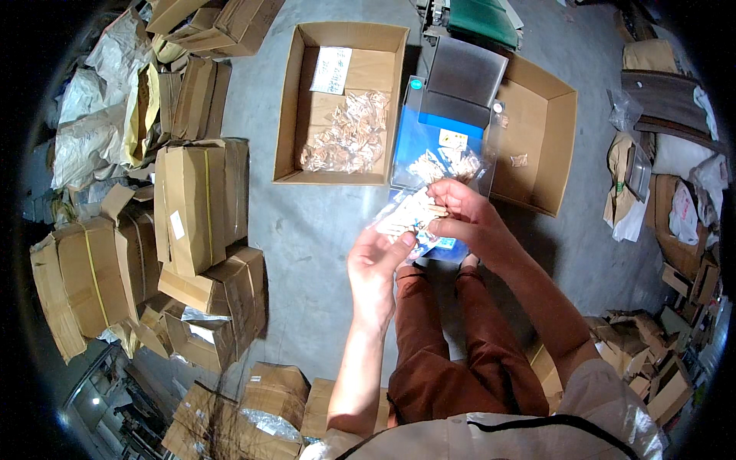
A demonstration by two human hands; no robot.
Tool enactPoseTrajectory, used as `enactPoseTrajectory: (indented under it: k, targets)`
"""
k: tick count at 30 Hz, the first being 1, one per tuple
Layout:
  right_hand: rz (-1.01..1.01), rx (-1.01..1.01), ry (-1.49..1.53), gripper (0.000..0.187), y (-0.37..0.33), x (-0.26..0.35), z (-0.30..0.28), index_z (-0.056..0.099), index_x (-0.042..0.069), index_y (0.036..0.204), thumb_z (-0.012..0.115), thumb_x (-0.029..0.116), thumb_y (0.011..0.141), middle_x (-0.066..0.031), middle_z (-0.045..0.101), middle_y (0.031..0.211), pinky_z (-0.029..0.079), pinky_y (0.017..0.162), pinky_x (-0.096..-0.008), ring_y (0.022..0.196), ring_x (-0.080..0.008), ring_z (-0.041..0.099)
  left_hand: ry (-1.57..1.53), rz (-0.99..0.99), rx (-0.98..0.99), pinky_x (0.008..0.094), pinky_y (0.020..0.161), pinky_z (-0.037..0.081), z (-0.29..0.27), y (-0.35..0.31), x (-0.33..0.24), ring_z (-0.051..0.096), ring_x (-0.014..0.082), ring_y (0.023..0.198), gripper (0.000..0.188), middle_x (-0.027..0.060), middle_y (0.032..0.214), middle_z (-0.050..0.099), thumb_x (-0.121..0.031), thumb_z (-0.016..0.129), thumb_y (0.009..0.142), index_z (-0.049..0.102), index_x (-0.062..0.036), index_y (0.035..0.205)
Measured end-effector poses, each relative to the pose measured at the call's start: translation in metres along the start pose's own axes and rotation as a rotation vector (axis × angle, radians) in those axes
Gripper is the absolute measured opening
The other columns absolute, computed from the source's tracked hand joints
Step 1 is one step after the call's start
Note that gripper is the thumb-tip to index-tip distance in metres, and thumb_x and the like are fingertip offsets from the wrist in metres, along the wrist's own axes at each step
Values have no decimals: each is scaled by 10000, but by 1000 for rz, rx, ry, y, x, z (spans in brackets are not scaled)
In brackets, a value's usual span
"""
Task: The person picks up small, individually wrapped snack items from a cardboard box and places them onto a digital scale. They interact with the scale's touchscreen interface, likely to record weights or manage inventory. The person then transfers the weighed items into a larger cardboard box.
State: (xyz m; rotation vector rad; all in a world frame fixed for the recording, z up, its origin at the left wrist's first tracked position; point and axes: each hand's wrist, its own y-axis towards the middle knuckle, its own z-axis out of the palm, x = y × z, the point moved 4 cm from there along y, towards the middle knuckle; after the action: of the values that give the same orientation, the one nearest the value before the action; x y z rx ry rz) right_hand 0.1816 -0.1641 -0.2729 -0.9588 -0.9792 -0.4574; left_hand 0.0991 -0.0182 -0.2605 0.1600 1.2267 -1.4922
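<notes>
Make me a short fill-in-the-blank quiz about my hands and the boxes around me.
The left hand and right hand hold a clear ___ bag.
Of the two open boxes ahead, the fuller one is on the ___.
Both those boxes are made of brown ___.

Missing words: plastic, left, cardboard.

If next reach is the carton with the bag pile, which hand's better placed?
Likely the left hand: it's left of the clear bag, toward that carton, while the right hand would reach across. Both hands are on the bag, so either must first let go.
</notes>
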Motion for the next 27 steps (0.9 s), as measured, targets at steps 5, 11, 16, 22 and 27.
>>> enactPoseTrajectory:
  k: [5,11,16,22,27]
  targets:
    - [17,-8,8,453,-1,-4,2,499,-66,1217,653,48,806,-150,638,1137,467,926,-306,1039,-180,603,-3,1,19,323,940,488,-2,-2,0,619,193,1078,380,165,1183,652,63,633,891,547,75,1262]
    - [-9,-8,31,408,-2,-7,5,504,-51,1202,632,36,825,-127,641,1123,471,892,-283,1009,-156,604,0,20,15,308,900,491,-3,-2,1,622,178,1034,391,147,1153,662,57,639,882,558,71,1265]
    - [-1,-28,77,404,-3,-7,8,495,-33,1219,625,25,840,-107,629,1138,462,905,-273,1038,-141,590,-1,49,-17,275,796,505,1,-4,-1,630,147,931,404,109,1085,682,20,664,863,579,58,1257]
    - [3,-64,132,436,-10,-8,10,474,-21,1255,635,25,853,-100,598,1209,440,965,-288,1126,-146,559,6,34,-16,268,768,513,-3,-5,1,630,146,925,403,106,1084,684,5,678,862,583,55,1250]
    - [-19,-62,155,444,-12,-8,12,474,-25,1260,638,21,850,-116,605,1206,442,969,-292,1112,-154,569,11,43,-6,269,764,514,-6,-5,3,633,149,930,399,109,1091,683,-1,679,865,583,56,1248]
